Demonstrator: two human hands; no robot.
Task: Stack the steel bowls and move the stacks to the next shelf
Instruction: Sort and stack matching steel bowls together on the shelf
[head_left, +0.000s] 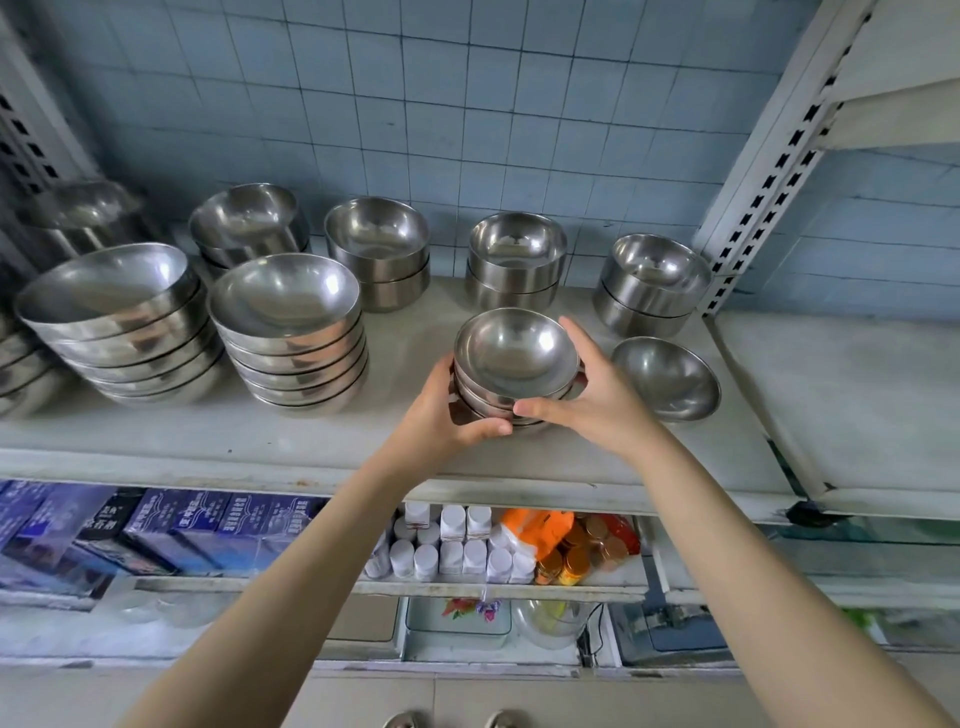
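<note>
Both hands clasp a stack of small shallow steel bowls (517, 364) near the front of the white metal shelf (311, 441), right of its middle; whether the stack rests on the shelf or is just off it cannot be told. The left hand (447, 415) wraps the stack's left side, thumb curled across the near wall and fingers hidden behind it. The right hand (592, 400) wraps the right side, thumb lying along the near wall and fingers bent round the far rim; the two thumb tips nearly meet.

Just beside the right hand lies a single tilted steel bowl (667, 376); behind stand three pairs of deep steel bowls (517, 257); to the left are two tall stacks of wide steel bowls (288, 332). Past a white slotted upright (779, 156), on the right, lies the neighbouring white shelf (852, 395); a pale blue tiled wall (467, 104) runs behind.

On the level below sit dark blue boxes (208, 525) with white printed characters, too blurred to read; beside them white-capped bottles (452, 545), labels unreadable, an orange packet (535, 527) and gold-lidded jars (571, 556).
</note>
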